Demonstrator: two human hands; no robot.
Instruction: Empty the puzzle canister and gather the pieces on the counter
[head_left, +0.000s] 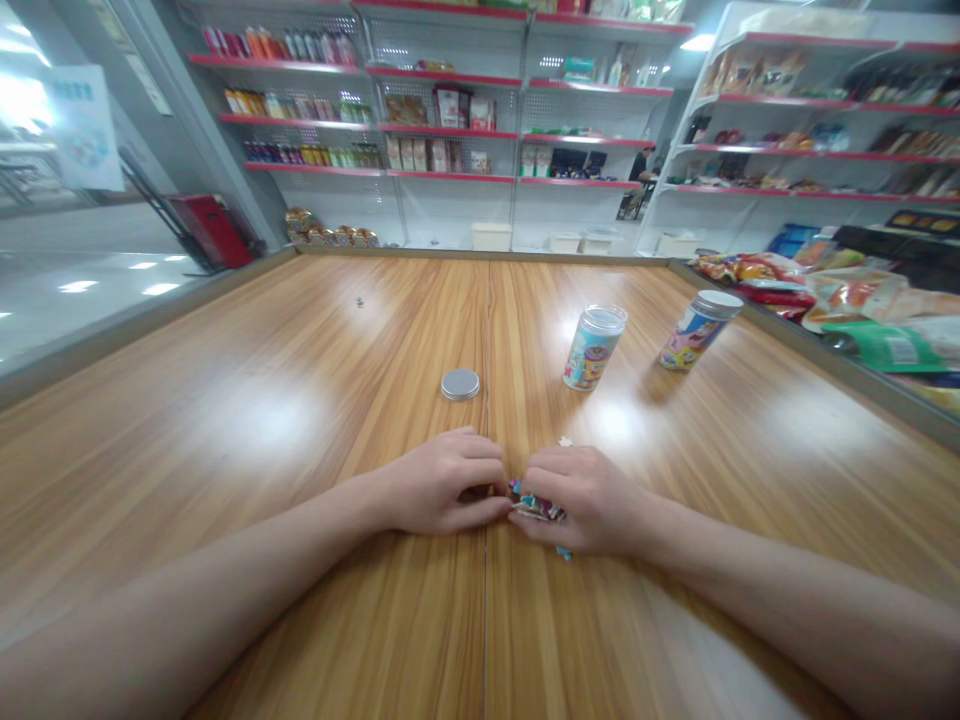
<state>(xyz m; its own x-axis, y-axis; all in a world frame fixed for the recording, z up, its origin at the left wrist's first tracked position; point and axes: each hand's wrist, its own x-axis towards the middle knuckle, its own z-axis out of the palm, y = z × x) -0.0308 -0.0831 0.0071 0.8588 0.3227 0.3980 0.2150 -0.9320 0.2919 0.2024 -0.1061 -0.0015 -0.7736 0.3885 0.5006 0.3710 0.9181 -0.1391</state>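
Note:
My right hand (581, 497) is curled over a small heap of puzzle pieces (541, 508), coloured on some faces and pale on others. My left hand (457, 480) meets it from the left, fingers bent and thumb drawn in at the edge of the heap; what lies inside its grip is hidden. A light blue piece (564, 552) lies just below the right hand, and a whitish piece (565, 441) shows above it. Beyond my hands a round silver lid (460, 383) rests flat on the table. An uncovered clear-rimmed cartoon canister (592, 350) stands to the right.
A second cartoon canister (697, 332) with its silver lid on stands farther right. Toward the far left of the wooden table (262, 480) is a tiny object (359, 301). Packaged snacks (862, 300) lie beyond the right edge. Stocked shelves (450, 130) line the back.

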